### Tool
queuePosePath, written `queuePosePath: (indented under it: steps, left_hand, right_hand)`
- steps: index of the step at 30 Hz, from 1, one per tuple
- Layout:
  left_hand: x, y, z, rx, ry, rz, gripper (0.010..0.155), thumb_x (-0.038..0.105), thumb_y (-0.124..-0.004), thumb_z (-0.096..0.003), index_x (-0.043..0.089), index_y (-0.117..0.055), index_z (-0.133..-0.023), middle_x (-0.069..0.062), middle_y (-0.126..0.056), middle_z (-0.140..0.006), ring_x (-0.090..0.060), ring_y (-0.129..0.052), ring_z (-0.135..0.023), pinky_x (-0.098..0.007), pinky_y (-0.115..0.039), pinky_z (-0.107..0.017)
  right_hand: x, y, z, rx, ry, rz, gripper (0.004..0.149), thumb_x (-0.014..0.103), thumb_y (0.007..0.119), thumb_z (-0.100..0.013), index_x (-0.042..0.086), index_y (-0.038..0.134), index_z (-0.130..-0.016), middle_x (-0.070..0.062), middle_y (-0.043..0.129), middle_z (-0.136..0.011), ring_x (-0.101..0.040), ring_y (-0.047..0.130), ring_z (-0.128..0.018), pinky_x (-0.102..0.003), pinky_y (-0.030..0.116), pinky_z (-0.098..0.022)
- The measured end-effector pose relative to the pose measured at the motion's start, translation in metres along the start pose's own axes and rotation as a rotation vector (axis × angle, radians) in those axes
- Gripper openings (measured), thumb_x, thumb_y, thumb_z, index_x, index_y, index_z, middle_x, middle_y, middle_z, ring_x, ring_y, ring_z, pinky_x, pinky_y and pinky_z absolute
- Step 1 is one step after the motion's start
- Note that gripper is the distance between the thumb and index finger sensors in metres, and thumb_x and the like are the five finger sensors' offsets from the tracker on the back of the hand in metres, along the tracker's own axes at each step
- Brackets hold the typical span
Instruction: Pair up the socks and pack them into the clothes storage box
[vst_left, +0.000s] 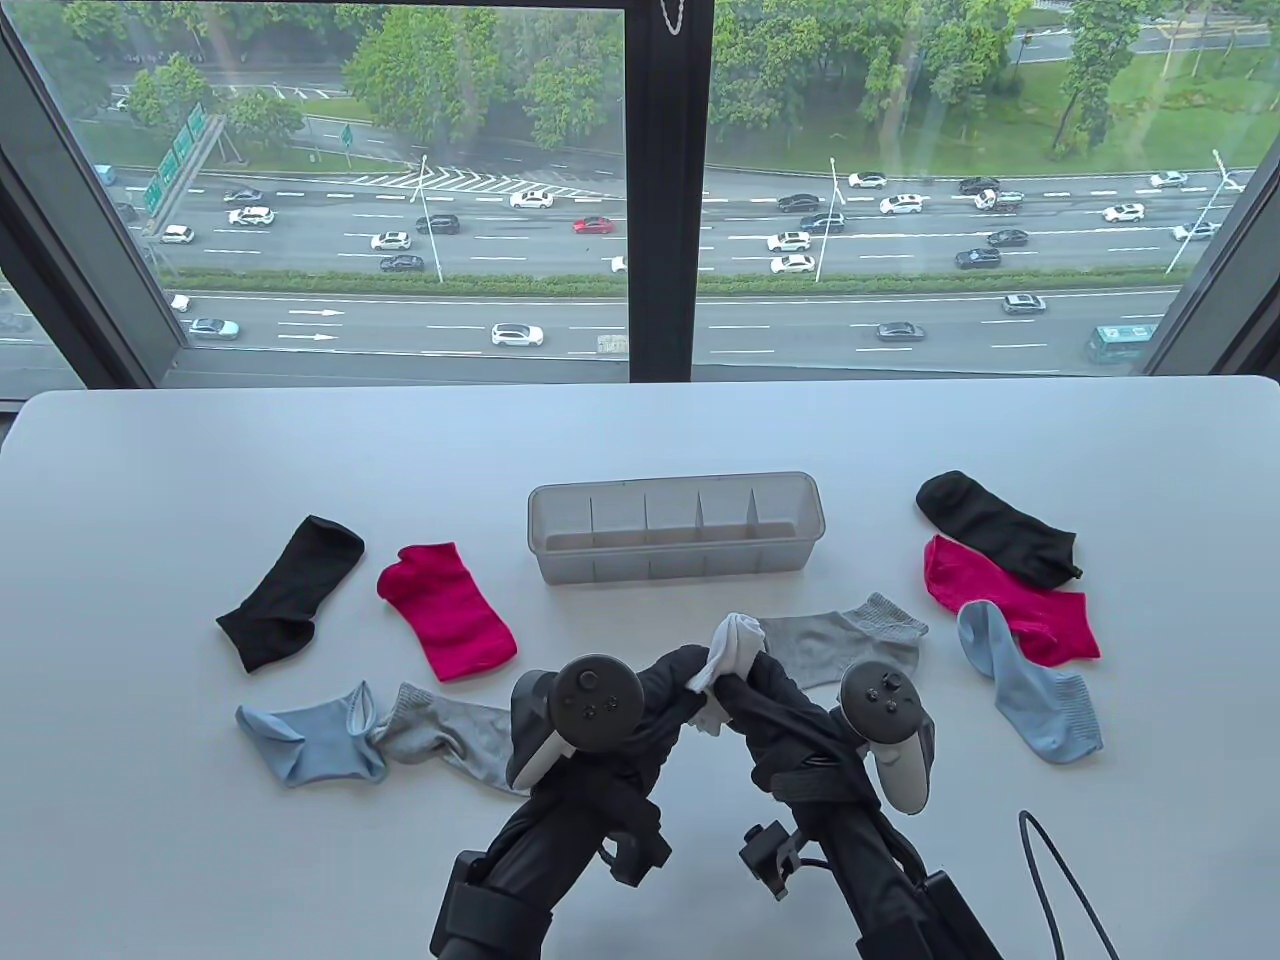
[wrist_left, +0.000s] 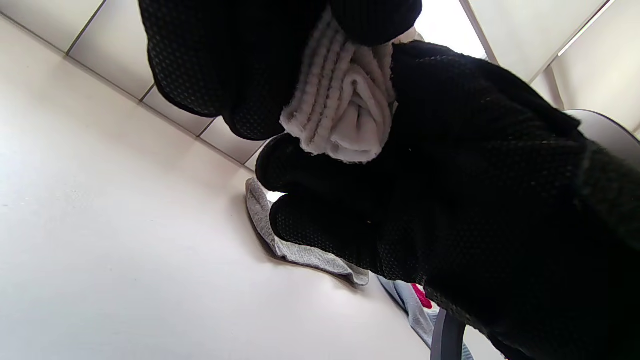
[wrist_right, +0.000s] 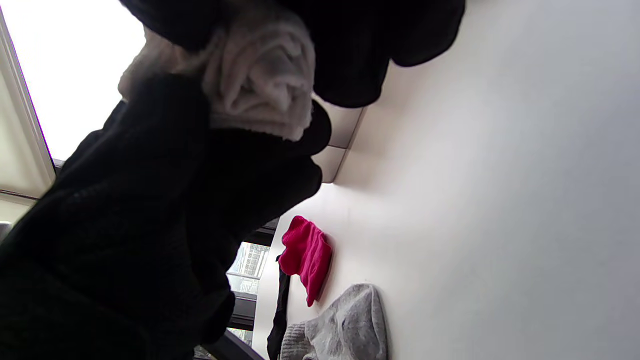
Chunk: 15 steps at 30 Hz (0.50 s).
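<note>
Both gloved hands meet above the table's front middle and grip a bundle of white socks. My left hand and right hand have fingers curled around it. The left wrist view shows the ribbed white socks squeezed between black fingers; the right wrist view shows the white socks the same way. The clear storage box with several dividers stands behind the hands. Loose socks lie around: black, pink, blue and grey on the left; grey, black, pink and blue on the right.
The white table reaches back to a large window. A black cable loops at the front right edge. In the right wrist view a pink sock and a grey sock lie on the table.
</note>
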<state>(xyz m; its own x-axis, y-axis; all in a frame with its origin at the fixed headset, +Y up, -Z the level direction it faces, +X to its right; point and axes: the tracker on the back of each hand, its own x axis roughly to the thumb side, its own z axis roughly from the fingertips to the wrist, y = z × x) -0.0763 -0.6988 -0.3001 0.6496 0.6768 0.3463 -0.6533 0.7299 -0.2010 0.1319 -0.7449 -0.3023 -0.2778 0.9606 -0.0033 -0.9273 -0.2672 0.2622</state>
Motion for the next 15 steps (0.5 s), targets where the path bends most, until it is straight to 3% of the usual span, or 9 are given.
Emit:
queuePosePath:
  steps: [5, 9, 13, 15]
  left_hand:
    - [0.004, 0.004, 0.003, 0.033, 0.007, -0.078, 0.045, 0.028, -0.061, -0.0595, 0.006, -0.077, -0.095, -0.016, -0.095, -0.084, -0.028, -0.107, -0.066, -0.048, -0.090, -0.054]
    - [0.012, -0.001, 0.002, -0.032, -0.047, -0.075, 0.046, 0.022, -0.060, -0.0588, 0.002, -0.072, -0.099, -0.020, -0.091, -0.088, -0.030, -0.105, -0.070, -0.049, -0.089, -0.057]
    - [0.015, -0.005, 0.002, -0.061, -0.063, -0.100, 0.047, 0.017, -0.060, -0.0585, 0.000, -0.067, -0.101, -0.022, -0.087, -0.092, -0.032, -0.102, -0.075, -0.050, -0.087, -0.060]
    - [0.011, -0.005, 0.004, -0.039, -0.061, -0.086, 0.047, 0.022, -0.062, -0.0583, -0.001, -0.071, -0.099, -0.021, -0.090, -0.088, -0.031, -0.104, -0.071, -0.050, -0.088, -0.057]
  right_hand:
    - [-0.001, -0.005, -0.003, -0.045, 0.015, 0.095, 0.059, 0.040, 0.066, -0.063, 0.006, 0.049, -0.108, -0.018, 0.076, -0.094, -0.027, 0.088, -0.077, -0.056, 0.068, -0.072]
    - [-0.002, -0.014, -0.004, -0.070, 0.034, 0.088, 0.060, 0.039, 0.068, -0.062, 0.005, 0.049, -0.106, -0.018, 0.081, -0.088, -0.022, 0.093, -0.067, -0.053, 0.074, -0.068]
    - [0.002, -0.015, -0.002, -0.082, 0.015, 0.185, 0.060, 0.039, 0.069, -0.062, 0.004, 0.048, -0.106, -0.018, 0.081, -0.088, -0.023, 0.092, -0.068, -0.054, 0.073, -0.068]
    - [0.005, -0.012, -0.001, -0.076, 0.003, 0.218, 0.059, 0.038, 0.069, -0.062, 0.004, 0.049, -0.106, -0.019, 0.080, -0.089, -0.025, 0.092, -0.069, -0.055, 0.071, -0.069]
